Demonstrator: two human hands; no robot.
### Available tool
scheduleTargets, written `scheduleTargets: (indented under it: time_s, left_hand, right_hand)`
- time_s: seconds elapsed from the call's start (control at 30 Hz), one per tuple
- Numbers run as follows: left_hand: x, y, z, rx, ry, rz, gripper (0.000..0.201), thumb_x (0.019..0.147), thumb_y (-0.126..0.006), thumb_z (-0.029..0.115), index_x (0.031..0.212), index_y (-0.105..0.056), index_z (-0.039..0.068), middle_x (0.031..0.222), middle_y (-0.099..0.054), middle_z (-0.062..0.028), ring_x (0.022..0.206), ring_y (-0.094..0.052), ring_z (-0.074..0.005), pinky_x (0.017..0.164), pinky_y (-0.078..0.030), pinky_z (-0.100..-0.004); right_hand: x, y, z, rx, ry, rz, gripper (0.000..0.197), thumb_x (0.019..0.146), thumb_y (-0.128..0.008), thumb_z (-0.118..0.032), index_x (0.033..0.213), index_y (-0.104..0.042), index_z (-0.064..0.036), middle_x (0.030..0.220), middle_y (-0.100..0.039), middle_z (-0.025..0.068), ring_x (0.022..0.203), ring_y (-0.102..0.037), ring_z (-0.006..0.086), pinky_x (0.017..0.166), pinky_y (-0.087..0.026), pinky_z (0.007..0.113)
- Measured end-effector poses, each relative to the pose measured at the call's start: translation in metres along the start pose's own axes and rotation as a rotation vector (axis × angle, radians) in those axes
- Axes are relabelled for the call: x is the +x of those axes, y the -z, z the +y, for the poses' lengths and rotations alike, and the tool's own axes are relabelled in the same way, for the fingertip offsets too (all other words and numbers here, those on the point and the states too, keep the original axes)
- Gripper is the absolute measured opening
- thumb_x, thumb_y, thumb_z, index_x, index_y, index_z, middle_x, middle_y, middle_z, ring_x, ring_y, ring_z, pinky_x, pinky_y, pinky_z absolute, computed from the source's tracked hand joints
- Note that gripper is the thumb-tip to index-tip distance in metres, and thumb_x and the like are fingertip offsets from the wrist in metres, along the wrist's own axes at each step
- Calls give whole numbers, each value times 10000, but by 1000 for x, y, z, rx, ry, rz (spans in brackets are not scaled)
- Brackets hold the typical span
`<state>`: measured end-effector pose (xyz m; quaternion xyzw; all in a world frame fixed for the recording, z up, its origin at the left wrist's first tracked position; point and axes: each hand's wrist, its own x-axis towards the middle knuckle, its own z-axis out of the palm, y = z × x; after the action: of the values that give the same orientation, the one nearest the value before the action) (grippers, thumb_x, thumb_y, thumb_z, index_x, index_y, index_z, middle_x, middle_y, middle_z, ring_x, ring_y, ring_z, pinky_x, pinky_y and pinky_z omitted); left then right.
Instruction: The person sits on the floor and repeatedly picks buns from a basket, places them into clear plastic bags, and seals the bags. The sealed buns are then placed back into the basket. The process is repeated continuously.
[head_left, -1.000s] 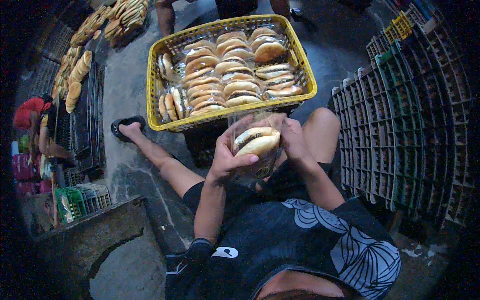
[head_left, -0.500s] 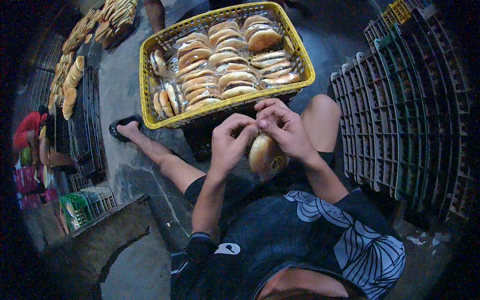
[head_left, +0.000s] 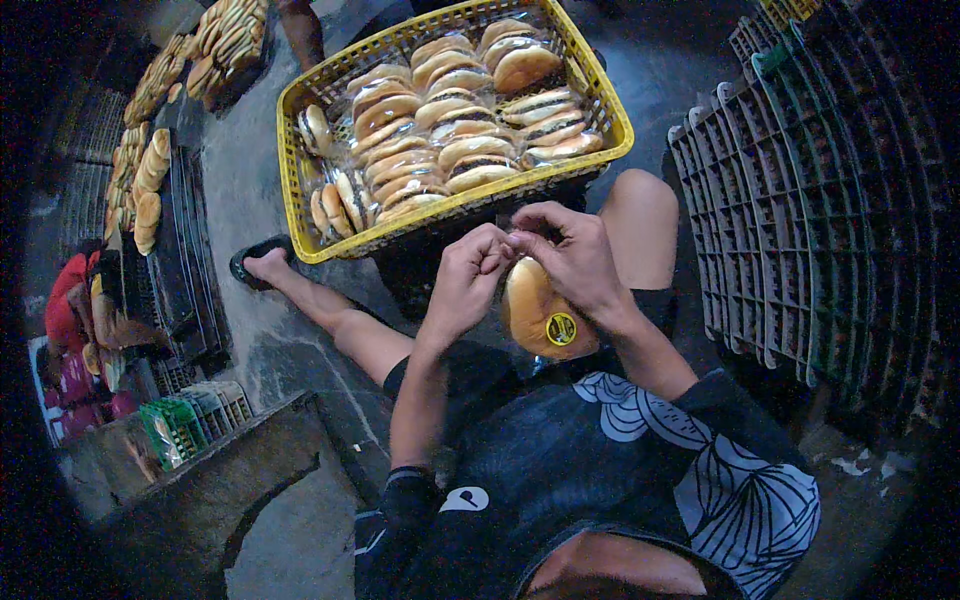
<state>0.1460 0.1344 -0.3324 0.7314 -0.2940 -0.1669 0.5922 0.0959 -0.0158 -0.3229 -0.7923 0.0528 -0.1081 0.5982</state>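
A golden-brown bun (head_left: 535, 300) in a clear plastic bag hangs just below my fingers, a round yellow-and-black sticker (head_left: 561, 329) on its front. Both my left hand (head_left: 468, 280) and my right hand (head_left: 572, 262) pinch the gathered top of the bag, fingertips meeting above the bun. The exact fold between the fingers is hidden. Beyond my hands stands a yellow plastic crate (head_left: 288, 170), holding rows of bagged buns with dark filling (head_left: 480, 155). Some of these lean on edge at its left side.
Stacked dark crates (head_left: 790, 220) rise close on my right. To the left are racks with loose loaves (head_left: 150, 190) and a heap of buns (head_left: 228, 45). A person in red (head_left: 70, 300) is at far left, beyond a low concrete ledge (head_left: 270, 440) and small green-and-white crates (head_left: 195, 425).
The bagged bun has swung round and to the right, so its sticker shows fully. My fingers have shifted slightly at the bag's top, still pinching it. The view has shifted a little.
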Motion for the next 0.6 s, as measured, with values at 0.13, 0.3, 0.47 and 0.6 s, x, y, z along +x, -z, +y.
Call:
scheduleTargets:
  time_s: [0.13, 0.3, 0.47, 0.6]
  left_hand:
    - [1, -13, 9, 67, 96, 196, 96, 806, -544, -16, 901, -532, -8, 792, -621, -112, 738, -605, -155, 665, -475, -267]
    - [6, -6, 2, 428, 68, -5, 146, 804, -558, 84, 886, -598, -29, 791, -597, -154, 714, -593, -263, 673, -466, -353]
    - [27, -9, -48, 81, 448, -243, 205, 794, -516, 143, 832, -591, -44, 771, -573, -163, 681, -542, -303, 684, -429, -398]
    - [22, -27, -20, 147, 460, -147, 237, 832, -484, 147, 970, -562, -29, 817, -591, -155, 753, -572, -268, 724, -441, -340]
  right_hand:
    - [6, 5, 7, -231, 122, -115, 94, 795, -595, -64, 829, -614, 22, 779, -613, 117, 722, -601, 241, 672, -477, 317]
    - [-4, 7, 15, -474, 114, -197, 118, 777, -595, -114, 849, -618, -24, 800, -561, 119, 813, -516, 289, 722, -416, 375]
    - [-29, -6, 23, -598, 92, -107, 210, 806, -552, -165, 973, -550, -38, 780, -558, 134, 808, -531, 312, 721, -441, 401]
    - [-40, 12, 34, -507, -84, -215, 239, 807, -567, -183, 964, -528, -7, 817, -573, 175, 806, -559, 332, 713, -447, 430]
